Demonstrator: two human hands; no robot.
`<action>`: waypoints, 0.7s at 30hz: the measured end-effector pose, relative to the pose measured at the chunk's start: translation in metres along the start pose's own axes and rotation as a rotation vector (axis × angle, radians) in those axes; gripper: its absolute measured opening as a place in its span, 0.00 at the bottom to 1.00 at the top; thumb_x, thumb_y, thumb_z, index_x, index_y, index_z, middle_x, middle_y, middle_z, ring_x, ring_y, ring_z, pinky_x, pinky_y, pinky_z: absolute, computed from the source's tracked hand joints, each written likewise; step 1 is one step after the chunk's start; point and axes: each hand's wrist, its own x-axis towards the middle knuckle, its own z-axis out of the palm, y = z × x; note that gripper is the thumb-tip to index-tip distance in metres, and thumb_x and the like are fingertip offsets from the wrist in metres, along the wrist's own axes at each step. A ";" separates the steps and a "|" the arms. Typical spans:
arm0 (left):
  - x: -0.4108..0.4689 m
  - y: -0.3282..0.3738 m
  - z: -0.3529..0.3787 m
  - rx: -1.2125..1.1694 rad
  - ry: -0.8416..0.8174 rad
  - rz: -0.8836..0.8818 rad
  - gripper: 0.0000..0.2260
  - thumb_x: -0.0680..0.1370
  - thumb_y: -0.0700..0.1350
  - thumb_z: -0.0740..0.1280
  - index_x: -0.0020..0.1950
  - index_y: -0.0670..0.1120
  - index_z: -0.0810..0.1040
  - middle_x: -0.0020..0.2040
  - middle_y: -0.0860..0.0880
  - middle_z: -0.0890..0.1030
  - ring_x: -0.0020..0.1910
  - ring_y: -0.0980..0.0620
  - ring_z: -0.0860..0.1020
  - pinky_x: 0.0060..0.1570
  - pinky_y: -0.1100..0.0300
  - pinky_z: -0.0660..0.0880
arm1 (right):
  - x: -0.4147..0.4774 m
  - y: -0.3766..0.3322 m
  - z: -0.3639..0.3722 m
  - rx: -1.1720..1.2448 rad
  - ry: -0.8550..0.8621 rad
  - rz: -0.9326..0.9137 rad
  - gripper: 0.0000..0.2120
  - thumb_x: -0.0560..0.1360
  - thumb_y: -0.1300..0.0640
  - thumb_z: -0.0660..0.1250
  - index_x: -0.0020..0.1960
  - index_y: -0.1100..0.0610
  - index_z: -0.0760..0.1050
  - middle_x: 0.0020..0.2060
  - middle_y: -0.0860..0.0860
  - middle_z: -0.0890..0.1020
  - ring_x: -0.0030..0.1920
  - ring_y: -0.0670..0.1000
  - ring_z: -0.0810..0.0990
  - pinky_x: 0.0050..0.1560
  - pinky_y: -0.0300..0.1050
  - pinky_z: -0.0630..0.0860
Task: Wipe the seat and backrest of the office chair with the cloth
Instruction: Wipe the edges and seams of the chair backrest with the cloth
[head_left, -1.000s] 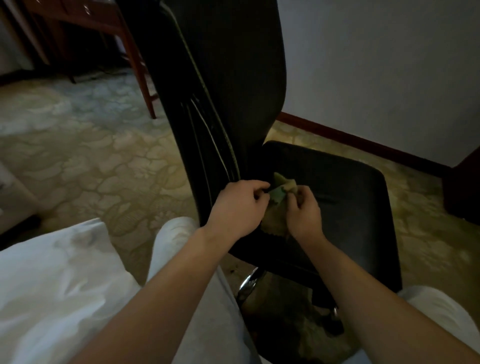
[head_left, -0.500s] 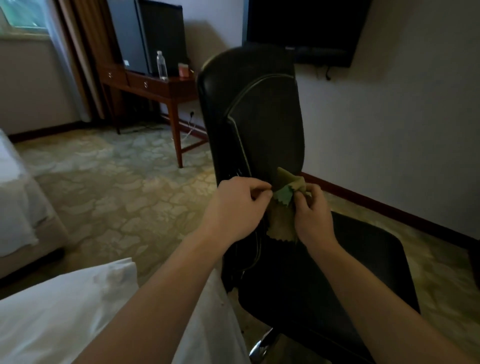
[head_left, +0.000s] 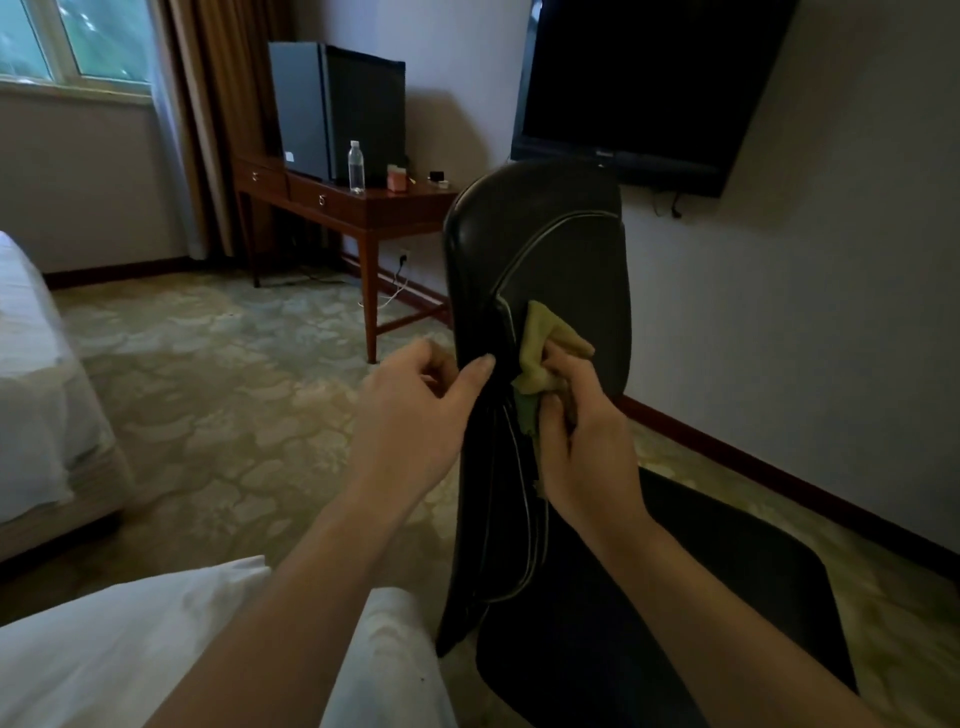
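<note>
Both forearms reach forward to the chair. The left hand sits at the left edge of the backrest, fingers loosely curled, thumb tip touching that edge; its grip is apart and holds nothing. The right hand is raised in front of the backrest, knuckles toward the camera, its grip clamped on the cloth.

The cloth is yellow-green and bunched. Most of it sticks up above the right hand's fingers, and a darker green fold hangs beside the thumb. It lies against the front of the backrest, about halfway up, just right of the pale piping.

The chair is black and glossy, its backrest upright and seen nearly edge-on. The seat spreads out low on the right.

The floor has a pale patterned carpet. A wooden tabletop stands against the far wall with a clear bottle, a dark cabinet and a few small items on it. A TV hangs on the wall above the chair. A bed is at the left, a window and curtain beyond it.
</note>
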 end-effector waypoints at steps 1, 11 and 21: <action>0.002 0.001 0.000 -0.030 -0.001 -0.010 0.11 0.78 0.53 0.72 0.41 0.49 0.76 0.35 0.50 0.81 0.32 0.56 0.79 0.31 0.65 0.75 | 0.001 0.002 0.000 0.017 -0.018 0.002 0.16 0.82 0.59 0.59 0.68 0.48 0.72 0.55 0.48 0.81 0.53 0.48 0.81 0.54 0.41 0.77; 0.017 -0.018 0.007 -0.198 -0.111 -0.001 0.17 0.80 0.44 0.70 0.66 0.60 0.75 0.55 0.59 0.83 0.54 0.65 0.81 0.49 0.68 0.80 | 0.022 0.009 0.014 0.074 0.032 0.061 0.13 0.79 0.60 0.68 0.62 0.52 0.78 0.61 0.43 0.79 0.62 0.40 0.78 0.62 0.47 0.79; 0.025 -0.033 0.013 -0.196 -0.243 -0.014 0.25 0.83 0.41 0.65 0.74 0.64 0.68 0.58 0.59 0.83 0.54 0.67 0.82 0.46 0.74 0.76 | 0.053 0.025 0.007 -0.167 -0.097 -0.170 0.23 0.79 0.66 0.65 0.73 0.54 0.69 0.73 0.49 0.72 0.76 0.47 0.66 0.75 0.53 0.66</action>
